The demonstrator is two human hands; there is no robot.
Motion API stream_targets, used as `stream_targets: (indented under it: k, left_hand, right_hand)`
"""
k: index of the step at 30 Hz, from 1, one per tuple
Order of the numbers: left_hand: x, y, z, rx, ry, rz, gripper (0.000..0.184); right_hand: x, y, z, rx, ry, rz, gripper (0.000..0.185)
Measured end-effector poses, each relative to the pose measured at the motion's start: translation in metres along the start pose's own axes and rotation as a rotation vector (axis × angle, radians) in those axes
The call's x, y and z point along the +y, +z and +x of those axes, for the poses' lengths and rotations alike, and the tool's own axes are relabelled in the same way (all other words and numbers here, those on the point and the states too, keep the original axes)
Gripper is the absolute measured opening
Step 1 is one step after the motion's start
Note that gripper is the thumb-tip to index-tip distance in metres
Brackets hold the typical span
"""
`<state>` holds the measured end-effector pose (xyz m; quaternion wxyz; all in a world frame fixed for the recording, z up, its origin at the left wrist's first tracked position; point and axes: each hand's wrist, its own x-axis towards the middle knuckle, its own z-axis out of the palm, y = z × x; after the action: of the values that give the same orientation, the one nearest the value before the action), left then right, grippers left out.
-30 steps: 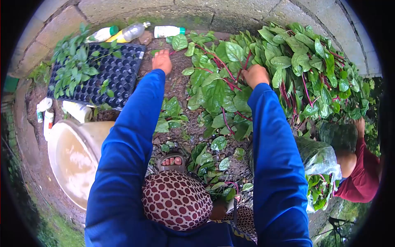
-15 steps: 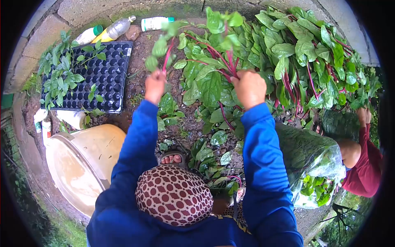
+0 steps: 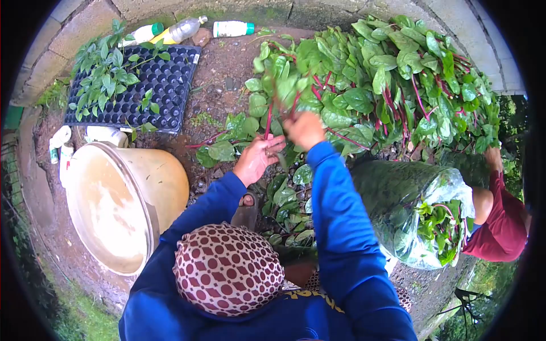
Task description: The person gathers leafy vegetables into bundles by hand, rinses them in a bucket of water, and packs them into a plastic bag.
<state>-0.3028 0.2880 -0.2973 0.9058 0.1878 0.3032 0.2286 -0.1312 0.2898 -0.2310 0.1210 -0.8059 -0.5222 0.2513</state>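
My right hand is closed around red-stemmed leafy greens, whose upper leaves are smeared by motion. Beside it, slightly lower, my left hand has its palm turned up. A red leafy stem stands between its thumb and fingers, apparently pinched at the lower end. Just left of that hand, more cut leafy stems lie on the soil. Behind my right hand spreads a large heap of the same greens.
At left are a black seedling tray with plants and a tipped cream bucket. Bottles lie along the stone wall. At right, a clear plastic bag holds greens, near a person in a maroon sleeve. A maroon-patterned cloth cap is below.
My left hand has come down and right, turning palm up. My right hand has moved left with its greens, so the hands are now close together. The view has shifted slightly.
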Motion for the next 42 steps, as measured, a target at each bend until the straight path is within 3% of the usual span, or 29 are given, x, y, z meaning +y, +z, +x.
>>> stream_targets:
  k: [3, 5, 6, 7, 9, 10, 11, 12, 13, 15, 19, 22, 25, 27, 30, 33, 35, 38, 42]
  left_hand:
    - [-0.005, -0.005, 0.006, 0.027, -0.024, -0.153, 0.025]
    - [-0.011, -0.024, 0.019, 0.099, -0.020, -0.173, 0.025]
    - [-0.020, -0.037, 0.028, 0.183, 0.099, -0.112, 0.021]
    - [-0.015, -0.034, 0.022, 0.217, 0.091, -0.126, 0.022]
    - [-0.002, -0.021, 0.004, 0.281, 0.072, -0.154, 0.022]
    - [-0.003, -0.025, 0.006, 0.354, 0.070, -0.084, 0.023]
    - [-0.005, -0.030, 0.007, 0.365, 0.076, 0.055, 0.023]
    - [-0.007, -0.034, 0.007, 0.374, 0.079, 0.196, 0.023]
    - [-0.010, -0.040, 0.009, 0.380, 0.083, 0.339, 0.023]
    - [-0.013, -0.047, 0.010, 0.338, 0.041, 0.261, 0.023]
    - [0.000, -0.032, -0.001, 0.313, -0.050, 0.023, 0.027]
    - [0.000, -0.025, 0.003, 0.260, -0.038, -0.044, 0.030]
    - [0.000, -0.009, 0.006, 0.150, 0.022, -0.117, 0.028]
    - [0.005, 0.009, 0.007, 0.068, 0.099, -0.143, 0.027]
    - [0.003, -0.005, 0.012, 0.183, 0.065, -0.099, 0.017]
    - [-0.004, -0.023, 0.013, 0.247, 0.077, -0.023, 0.014]
    - [-0.005, -0.022, 0.010, 0.325, 0.054, 0.038, 0.016]
    - [-0.005, -0.017, 0.009, 0.373, -0.025, 0.153, 0.023]
    - [-0.005, -0.011, 0.006, 0.312, -0.028, 0.033, 0.034]
  right_hand:
    - [-0.025, 0.060, -0.027, -0.059, 0.050, -0.028, 0.032]
    - [-0.020, 0.062, -0.029, -0.165, -0.229, -0.029, 0.029]
    - [-0.019, 0.044, -0.023, -0.165, -0.280, 0.005, 0.027]
    - [-0.013, 0.019, -0.012, -0.163, -0.327, 0.040, 0.025]
    - [0.018, -0.019, 0.029, 0.134, 0.042, 0.225, 0.026]
    - [0.025, -0.049, 0.042, 0.327, 0.135, 0.071, 0.030]
    - [0.039, -0.067, 0.061, 0.332, 0.339, 0.012, 0.035]
    - [0.040, -0.087, 0.069, 0.181, 0.420, 0.032, 0.037]
    - [0.055, -0.085, 0.083, 0.202, 0.385, -0.038, 0.038]
    - [0.087, -0.063, 0.110, 0.241, 0.315, -0.179, 0.038]
    - [0.057, -0.073, 0.071, 0.281, 0.269, -0.039, 0.035]
    - [0.021, -0.051, 0.011, 0.369, 0.101, -0.068, 0.021]
    - [-0.025, 0.002, -0.038, 0.130, 0.036, -0.346, 0.021]
    - [-0.040, 0.030, -0.049, 0.014, -0.140, -0.308, 0.024]
    - [-0.032, -0.005, -0.021, -0.128, -0.271, -0.221, 0.025]
    - [-0.001, -0.048, 0.050, 0.423, 0.042, -0.239, 0.027]
    - [0.028, -0.059, 0.086, 0.296, 0.095, -0.501, 0.023]
    - [0.028, -0.052, 0.087, 0.255, 0.069, -0.628, 0.021]
    - [-0.017, -0.007, 0.018, 0.353, -0.210, -0.606, 0.014]
